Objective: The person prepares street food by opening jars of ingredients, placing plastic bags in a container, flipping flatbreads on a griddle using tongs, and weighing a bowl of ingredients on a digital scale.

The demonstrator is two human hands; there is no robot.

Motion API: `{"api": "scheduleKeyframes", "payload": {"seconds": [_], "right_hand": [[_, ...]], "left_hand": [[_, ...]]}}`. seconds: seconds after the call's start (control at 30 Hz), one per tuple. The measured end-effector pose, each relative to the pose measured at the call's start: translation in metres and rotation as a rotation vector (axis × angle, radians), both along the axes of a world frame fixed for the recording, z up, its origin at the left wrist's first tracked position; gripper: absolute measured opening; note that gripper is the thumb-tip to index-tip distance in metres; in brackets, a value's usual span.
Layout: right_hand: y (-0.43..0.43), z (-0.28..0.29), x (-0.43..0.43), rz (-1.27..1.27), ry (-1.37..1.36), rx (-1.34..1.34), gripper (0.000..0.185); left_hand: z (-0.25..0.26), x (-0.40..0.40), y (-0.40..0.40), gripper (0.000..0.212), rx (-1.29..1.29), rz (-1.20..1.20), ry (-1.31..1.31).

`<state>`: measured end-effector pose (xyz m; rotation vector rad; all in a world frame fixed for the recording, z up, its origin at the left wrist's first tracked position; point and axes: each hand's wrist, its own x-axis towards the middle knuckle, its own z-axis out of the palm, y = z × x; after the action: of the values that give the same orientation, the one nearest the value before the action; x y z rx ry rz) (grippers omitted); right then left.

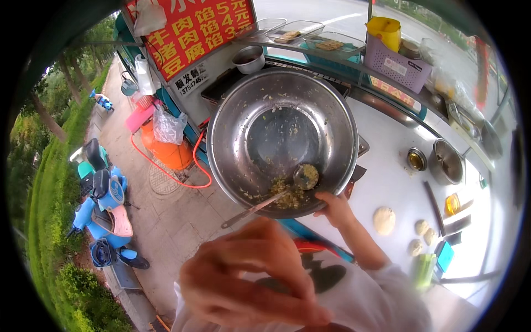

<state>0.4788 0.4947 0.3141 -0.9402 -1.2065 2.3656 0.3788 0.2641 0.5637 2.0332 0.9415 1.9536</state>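
Note:
A large stainless steel mixing bowl lies before me, with chopped filling gathered low inside it and scraps on its walls. My right hand grips its lower right rim. A metal ladle rests in the bowl, its cup holding some filling and its handle crossing the lower left rim. My left hand is raised close to the camera, blurred, with bent fingers, below the ladle's handle; whether something is between its fingertips is unclear.
Right worktop: a large dough piece, several small ones, dark rod, oil cup, steel pot. Beyond the bowl stand a small pot and wire baskets. Left: orange gas cylinder with hose, blue scooter.

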Motion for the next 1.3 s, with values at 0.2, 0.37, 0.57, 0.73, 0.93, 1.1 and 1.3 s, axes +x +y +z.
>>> {"api": "scheduleKeyframes", "payload": {"seconds": [0.2, 0.37, 0.57, 0.73, 0.93, 1.1, 1.3], "right_hand": [[-0.002, -0.010, 0.005, -0.007, 0.026, 0.026, 0.039], [-0.002, -0.006, 0.003, 0.035, 0.049, 0.092, 0.037], [0.001, 0.001, 0.004, 0.066, 0.042, 0.100, 0.036], [-0.004, 0.008, 0.002, 0.025, 0.047, 0.087, 0.035], [0.001, -0.004, 0.002, 0.061, 0.054, 0.073, 0.036], [-0.004, 0.002, 0.003, 0.069, 0.065, 0.055, 0.034], [-0.007, -0.003, 0.002, 0.077, 0.081, 0.041, 0.033]], "left_hand": [[-0.037, -0.029, 0.010, 0.019, -0.473, 0.458, -0.005], [-0.131, -0.061, 0.043, 0.017, -0.881, 0.574, 0.259], [-0.190, -0.056, 0.070, 0.013, -1.045, 0.603, 0.642], [-0.199, -0.058, 0.080, 0.013, -1.060, 0.527, 0.647], [-0.203, -0.061, 0.086, 0.011, -1.066, 0.554, 0.610], [-0.202, -0.067, 0.085, 0.011, -1.098, 0.460, 0.570], [-0.212, -0.068, 0.092, 0.013, -1.184, 0.428, 0.551]]}}
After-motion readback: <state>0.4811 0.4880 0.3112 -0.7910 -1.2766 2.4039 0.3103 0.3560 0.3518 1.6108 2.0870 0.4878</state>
